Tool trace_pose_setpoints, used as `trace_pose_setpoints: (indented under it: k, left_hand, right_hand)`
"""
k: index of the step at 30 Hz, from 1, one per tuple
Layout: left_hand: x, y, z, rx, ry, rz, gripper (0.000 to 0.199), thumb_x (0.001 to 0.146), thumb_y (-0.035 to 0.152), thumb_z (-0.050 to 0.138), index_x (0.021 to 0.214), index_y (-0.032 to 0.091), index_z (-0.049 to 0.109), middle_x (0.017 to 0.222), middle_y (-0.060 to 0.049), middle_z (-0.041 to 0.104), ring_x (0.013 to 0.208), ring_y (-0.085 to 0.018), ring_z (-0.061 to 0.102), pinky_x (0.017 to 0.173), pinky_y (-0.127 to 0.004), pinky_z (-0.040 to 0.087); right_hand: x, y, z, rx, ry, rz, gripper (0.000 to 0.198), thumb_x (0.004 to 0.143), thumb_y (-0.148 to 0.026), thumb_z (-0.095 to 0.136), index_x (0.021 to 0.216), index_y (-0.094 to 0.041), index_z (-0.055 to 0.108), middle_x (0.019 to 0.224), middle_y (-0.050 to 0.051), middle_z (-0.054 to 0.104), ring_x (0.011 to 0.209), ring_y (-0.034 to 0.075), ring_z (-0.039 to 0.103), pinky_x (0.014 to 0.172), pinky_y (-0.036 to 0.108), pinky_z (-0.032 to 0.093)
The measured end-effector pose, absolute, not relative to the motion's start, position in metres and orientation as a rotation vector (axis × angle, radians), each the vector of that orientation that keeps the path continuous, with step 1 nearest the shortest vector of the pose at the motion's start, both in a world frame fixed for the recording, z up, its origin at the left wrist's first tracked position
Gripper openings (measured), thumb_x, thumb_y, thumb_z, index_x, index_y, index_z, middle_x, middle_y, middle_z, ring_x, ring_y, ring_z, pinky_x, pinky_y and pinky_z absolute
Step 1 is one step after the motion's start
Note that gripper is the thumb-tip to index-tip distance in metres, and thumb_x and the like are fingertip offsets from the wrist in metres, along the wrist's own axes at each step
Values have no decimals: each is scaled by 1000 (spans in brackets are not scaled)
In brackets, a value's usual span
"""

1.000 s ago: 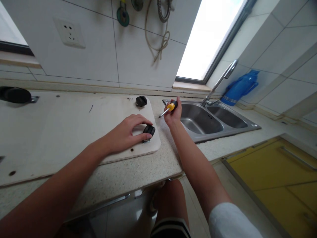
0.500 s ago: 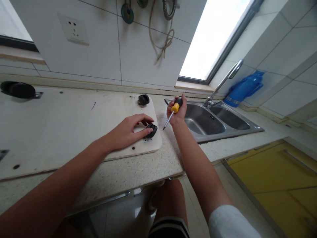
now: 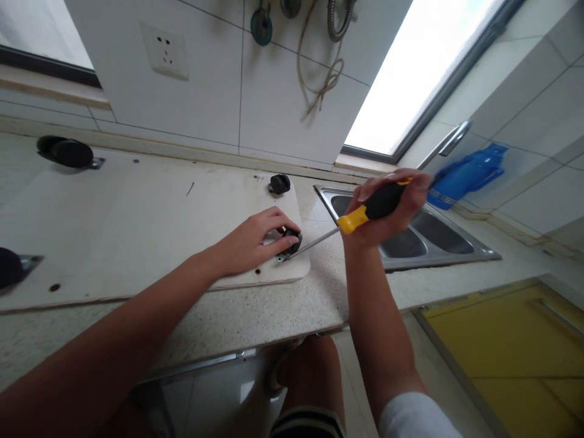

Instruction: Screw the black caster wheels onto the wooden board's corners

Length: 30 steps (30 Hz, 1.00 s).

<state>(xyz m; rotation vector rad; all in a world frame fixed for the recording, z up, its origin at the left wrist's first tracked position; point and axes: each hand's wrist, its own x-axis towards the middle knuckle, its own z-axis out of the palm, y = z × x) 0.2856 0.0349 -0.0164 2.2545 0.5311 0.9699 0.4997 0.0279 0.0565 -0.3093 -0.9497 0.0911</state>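
My left hand (image 3: 255,242) is closed on a black caster wheel (image 3: 292,241) at the near right corner of a white board (image 3: 155,225). The caster's metal plate lies against the board's face. In my right hand (image 3: 396,207) is a screwdriver (image 3: 353,220) with a yellow and black handle. Its shaft slants down to the left, and the tip is at the caster's plate; whether it sits in a screw is too small to tell. Another black caster (image 3: 279,184) stands at the board's far right corner.
Two more casters, one far (image 3: 73,153) and one near (image 3: 10,267), are at the board's left end. The board lies on a speckled countertop (image 3: 255,313). To the right are a double steel sink (image 3: 474,255), a faucet (image 3: 449,143) and a blue thermos (image 3: 469,176).
My right hand has raised the screwdriver's handle and brought its tip left onto the caster's plate. My left hand stays on the caster. The view has shifted slightly left.
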Motion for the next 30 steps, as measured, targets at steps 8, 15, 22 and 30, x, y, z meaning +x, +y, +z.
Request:
trace_pose_setpoints:
  k: [8, 15, 22, 30]
  left_hand:
    - [287, 34, -14, 2219, 525, 979, 26, 108, 42, 71, 123, 23, 81, 121, -8, 73, 110, -23, 73, 101, -40, 61]
    - [287, 35, -14, 2219, 525, 965, 26, 108, 42, 70, 123, 24, 81, 122, -8, 72, 109, -22, 72, 99, -39, 60]
    - [287, 36, -14, 2239, 514, 978, 25, 109, 42, 70, 122, 24, 81, 119, -7, 72, 108, -22, 71, 98, -40, 59]
    - [288, 39, -17, 2225, 464, 1007, 23, 109, 43, 70, 119, 25, 80, 117, -7, 74, 108, -23, 72, 101, -42, 58]
  right_hand:
    - [481, 0, 57, -234, -1121, -322, 28, 103, -39, 60, 82, -27, 72, 68, -6, 48, 42, 9, 45, 42, 30, 34]
    - [477, -5, 50, -400, -1168, -404, 33, 104, -53, 62, 83, -31, 74, 63, -5, 48, 42, 15, 45, 50, 35, 38]
    - [476, -2, 46, -382, -1256, -416, 28, 106, -51, 65, 89, -31, 76, 70, -5, 51, 44, 13, 46, 49, 35, 38]
    - [466, 18, 49, -239, -1429, -331, 24, 106, -43, 66, 117, -27, 80, 73, -4, 60, 47, 11, 45, 51, 32, 43]
